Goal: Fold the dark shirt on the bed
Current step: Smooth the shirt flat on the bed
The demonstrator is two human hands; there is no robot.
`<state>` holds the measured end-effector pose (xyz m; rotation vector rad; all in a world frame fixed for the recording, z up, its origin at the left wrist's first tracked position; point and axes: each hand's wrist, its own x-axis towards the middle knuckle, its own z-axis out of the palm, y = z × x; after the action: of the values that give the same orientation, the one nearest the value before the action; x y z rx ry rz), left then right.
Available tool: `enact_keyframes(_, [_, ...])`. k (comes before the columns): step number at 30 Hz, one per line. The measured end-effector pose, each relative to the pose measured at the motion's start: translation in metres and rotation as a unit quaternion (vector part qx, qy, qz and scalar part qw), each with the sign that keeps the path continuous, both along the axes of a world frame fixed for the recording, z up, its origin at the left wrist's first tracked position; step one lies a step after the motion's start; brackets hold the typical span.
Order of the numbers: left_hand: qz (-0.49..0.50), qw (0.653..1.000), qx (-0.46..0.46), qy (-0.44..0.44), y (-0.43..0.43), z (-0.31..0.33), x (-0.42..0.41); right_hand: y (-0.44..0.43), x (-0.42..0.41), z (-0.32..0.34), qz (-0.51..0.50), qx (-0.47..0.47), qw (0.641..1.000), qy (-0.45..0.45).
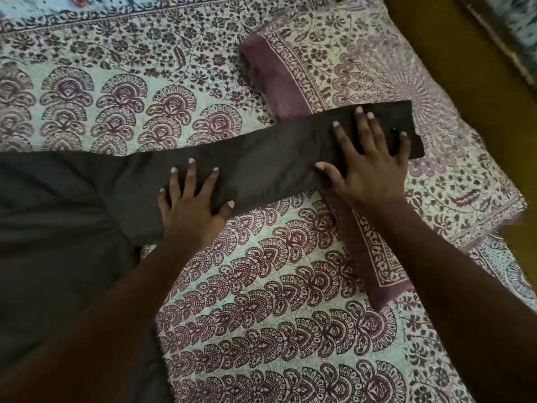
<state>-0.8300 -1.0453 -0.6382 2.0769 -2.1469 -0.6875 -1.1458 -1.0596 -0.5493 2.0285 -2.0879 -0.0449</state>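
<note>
The shirt (58, 228) lies on the bed (261, 301), one sleeve (261, 164) stretched onto the pillow (363, 59). Left grip (189, 205) and right grip (369, 158) press flat on the sleeve, fingers spread, holding nothing. The cloth looks soft and light, best pinched at the cuff (406, 117).

A pillow (363, 62) in a cream case, printed with maroon flowers and edged with a plum border, lies at an angle on a bedspread (261, 301) of maroon paisley fans that spreads out to the pillow's left and below it. Right of the pillow runs a mustard-yellow surface (453, 53). Beyond that surface, in the upper corner, is a blue-and-white patterned cloth (520, 27).
</note>
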Motion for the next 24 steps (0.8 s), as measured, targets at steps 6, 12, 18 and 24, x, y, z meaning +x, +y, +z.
enact_keyframes(6, [0.015, 1.000, 0.012, 0.013, -0.003, -0.004, -0.013, 0.001, 0.006, 0.006, -0.025, 0.049, 0.998, -0.006])
enact_keyframes(12, [0.008, 0.994, 0.002, 0.106, -0.005, 0.001, 0.006, 0.000, 0.060, -0.004, 0.062, 0.106, 0.992, -0.005])
enact_keyframes(18, [-0.053, 0.982, 0.047, 0.176, -0.013, 0.015, 0.016, -0.007, 0.107, -0.017, -0.003, 0.165, 0.986, -0.019])
enact_keyframes(24, [0.121, 0.982, -0.145, 0.001, 0.002, 0.023, 0.057, -0.011, 0.205, -0.044, 0.210, 0.222, 0.943, -0.133])
